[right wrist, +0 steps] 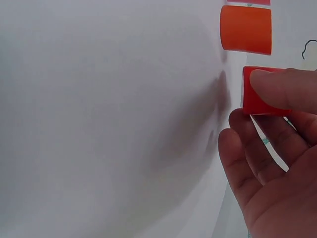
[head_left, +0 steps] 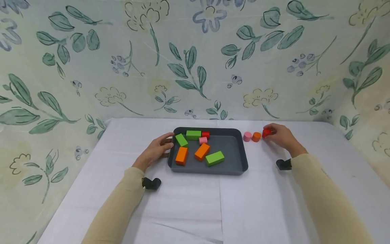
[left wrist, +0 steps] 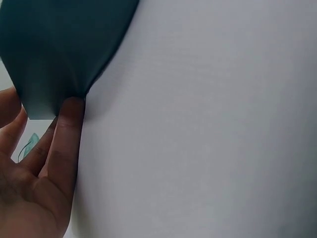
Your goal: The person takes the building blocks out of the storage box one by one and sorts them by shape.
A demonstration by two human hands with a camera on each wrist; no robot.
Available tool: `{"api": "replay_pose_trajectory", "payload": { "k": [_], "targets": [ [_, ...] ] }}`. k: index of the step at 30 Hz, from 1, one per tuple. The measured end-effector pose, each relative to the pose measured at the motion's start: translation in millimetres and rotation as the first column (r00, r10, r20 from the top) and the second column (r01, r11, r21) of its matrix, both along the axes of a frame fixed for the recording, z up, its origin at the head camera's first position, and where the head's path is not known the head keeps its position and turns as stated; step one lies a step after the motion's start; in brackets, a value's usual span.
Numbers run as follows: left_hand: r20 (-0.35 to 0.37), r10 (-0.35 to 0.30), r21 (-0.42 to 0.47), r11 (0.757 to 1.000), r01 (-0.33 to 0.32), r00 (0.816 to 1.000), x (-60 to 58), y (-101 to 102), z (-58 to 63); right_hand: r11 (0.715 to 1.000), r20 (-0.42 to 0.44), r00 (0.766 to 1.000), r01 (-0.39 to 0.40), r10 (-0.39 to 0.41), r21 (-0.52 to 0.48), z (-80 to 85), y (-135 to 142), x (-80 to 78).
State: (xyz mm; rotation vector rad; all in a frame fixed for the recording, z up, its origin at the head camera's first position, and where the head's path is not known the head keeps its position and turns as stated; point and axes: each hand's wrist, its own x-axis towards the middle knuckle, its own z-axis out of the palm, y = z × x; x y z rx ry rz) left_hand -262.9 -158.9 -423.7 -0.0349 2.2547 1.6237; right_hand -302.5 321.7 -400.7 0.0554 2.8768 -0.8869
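My right hand [head_left: 281, 136] pinches a small red block [right wrist: 252, 91] at the right end of a short row on the table; the thumb lies across the block. Just left of it stand an orange cylinder [head_left: 256, 137] and a pink cylinder [head_left: 247, 136]. At the left end of a dark grey tray [head_left: 210, 172], my left hand [head_left: 156, 149] touches the outer wall with fairly straight fingers. Inside the tray are green blocks [head_left: 214, 158], orange blocks [head_left: 181, 156], a red piece [head_left: 205, 135] and a pink piece [head_left: 203, 140].
A white cloth [head_left: 189, 203] with creases covers the table. Behind it hangs a floral-patterned curtain or sheet [head_left: 195, 61]. Black wrist devices sit at the left sleeve [head_left: 112, 206] and the right sleeve [head_left: 326, 193].
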Motion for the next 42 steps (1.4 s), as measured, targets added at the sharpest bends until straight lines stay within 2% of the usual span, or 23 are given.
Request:
{"api": "replay_pose_trajectory", "payload": {
  "k": [6,13,22,30,42],
  "targets": [
    [-0.006,0.000,-0.014,1.000,0.000,1.000,0.5,0,-1.7,1.000,0.029,1.000,0.003,-0.003,-0.004,-5.4,2,-1.1],
    [-0.006,0.002,-0.019,1.000,-0.002,1.000,0.5,0,-2.9,0.999,0.071,0.997,0.041,-0.039,-0.032,-9.2,5,-4.9],
    [-0.003,-0.005,-0.015,1.000,0.005,1.000,1.5,-1,-2.8,0.998,0.117,0.993,0.039,-0.032,-0.053,-8.1,3,-4.0],
    [-0.010,-0.004,-0.010,1.000,0.004,1.000,2.2,-2,-1.4,0.988,0.162,0.984,0.096,-0.076,-0.118,-10.9,4,-4.4],
    [-0.004,-0.008,-0.007,1.000,0.008,1.000,1.9,-1,-0.7,0.980,0.193,0.975,0.137,-0.107,-0.148,-12.7,7,-7.2]
  ]
}}
